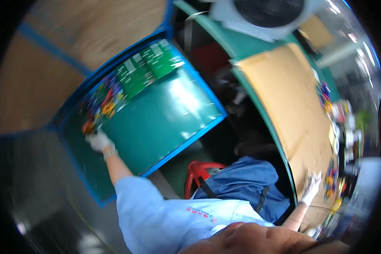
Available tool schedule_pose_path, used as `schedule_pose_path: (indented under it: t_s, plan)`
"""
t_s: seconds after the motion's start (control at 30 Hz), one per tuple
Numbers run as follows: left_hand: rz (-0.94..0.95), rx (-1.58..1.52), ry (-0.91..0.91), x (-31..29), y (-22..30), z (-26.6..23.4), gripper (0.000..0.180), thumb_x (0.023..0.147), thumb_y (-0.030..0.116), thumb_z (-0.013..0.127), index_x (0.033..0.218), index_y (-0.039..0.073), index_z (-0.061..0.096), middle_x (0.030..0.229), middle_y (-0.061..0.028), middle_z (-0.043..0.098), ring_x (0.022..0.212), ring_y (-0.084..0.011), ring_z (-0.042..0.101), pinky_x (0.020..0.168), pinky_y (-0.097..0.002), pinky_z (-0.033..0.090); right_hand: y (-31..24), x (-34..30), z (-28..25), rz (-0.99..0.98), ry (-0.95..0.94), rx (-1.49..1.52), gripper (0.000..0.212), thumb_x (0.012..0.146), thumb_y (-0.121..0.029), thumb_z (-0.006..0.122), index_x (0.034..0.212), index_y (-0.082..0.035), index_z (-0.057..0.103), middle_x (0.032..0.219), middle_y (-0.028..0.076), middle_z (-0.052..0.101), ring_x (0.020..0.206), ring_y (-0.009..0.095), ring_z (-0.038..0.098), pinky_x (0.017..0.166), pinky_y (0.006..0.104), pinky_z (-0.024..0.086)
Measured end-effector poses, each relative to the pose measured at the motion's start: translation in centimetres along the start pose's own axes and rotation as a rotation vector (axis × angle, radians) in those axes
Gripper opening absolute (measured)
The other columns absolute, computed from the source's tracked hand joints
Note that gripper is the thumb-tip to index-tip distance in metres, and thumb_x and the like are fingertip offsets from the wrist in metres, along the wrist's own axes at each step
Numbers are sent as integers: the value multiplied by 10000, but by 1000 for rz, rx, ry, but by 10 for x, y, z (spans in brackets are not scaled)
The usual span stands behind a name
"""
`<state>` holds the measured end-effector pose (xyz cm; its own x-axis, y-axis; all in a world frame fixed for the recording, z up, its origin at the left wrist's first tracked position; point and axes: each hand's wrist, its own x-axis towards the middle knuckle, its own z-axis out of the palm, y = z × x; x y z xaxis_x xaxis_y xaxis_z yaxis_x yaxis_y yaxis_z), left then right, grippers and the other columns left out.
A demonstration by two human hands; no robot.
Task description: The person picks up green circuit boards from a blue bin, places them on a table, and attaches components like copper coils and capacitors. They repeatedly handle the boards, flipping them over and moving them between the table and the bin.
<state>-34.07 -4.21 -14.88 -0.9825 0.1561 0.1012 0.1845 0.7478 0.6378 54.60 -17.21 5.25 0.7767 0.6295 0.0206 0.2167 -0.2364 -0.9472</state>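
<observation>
My left hand (99, 142), in a white glove, reaches over the green-topped, blue-edged surface (156, 114). Its fingertips are at the orange part (89, 126) at the near end of a row of circuit boards. Motion blur hides whether they grip it. Beside that part lies a board crowded with orange, red and blue parts (108, 106). Farther along the row are two mostly green circuit boards (133, 78) (161, 58). My right hand (311, 189), also white-gloved, is far off at the right, over the edge of a cardboard sheet (288, 101). Its fingers are stretched out and appear to hold nothing.
A red stool (195, 173) with a dark blue bag or cloth (241, 178) stands between the two work surfaces. Small coloured parts (330, 182) and white containers (350, 131) line the right bench. A grey machine with a round dark opening (269, 12) sits at the far end.
</observation>
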Motion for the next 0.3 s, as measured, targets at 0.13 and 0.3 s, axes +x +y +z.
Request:
schedule_pose_path:
  t_s: [0.13, 0.3]
  plan:
    - [184, -74, 136, -113, 8, 2, 439, 913, 143, 646, 1291, -59, 550, 1269, -246, 591, 1157, -388, 585, 1049, -468, 437, -44, 3, 43, -213, 218, -153, 401, 944, -136, 581, 1337, -61, 565, 984, 25, 628, 820, 97, 558, 718, 240, 480]
    - [653, -744, -181, -288, 114, 47, 388, 949, 166, 630, 1281, -26, 575, 1259, -232, 608, 1148, -382, 597, 1040, -472, 440, -17, 26, -29, 8, 152, -276, 268, 1033, -331, 458, 1171, -106, 506, 1043, 66, 668, 771, 120, 588, 626, 285, 486]
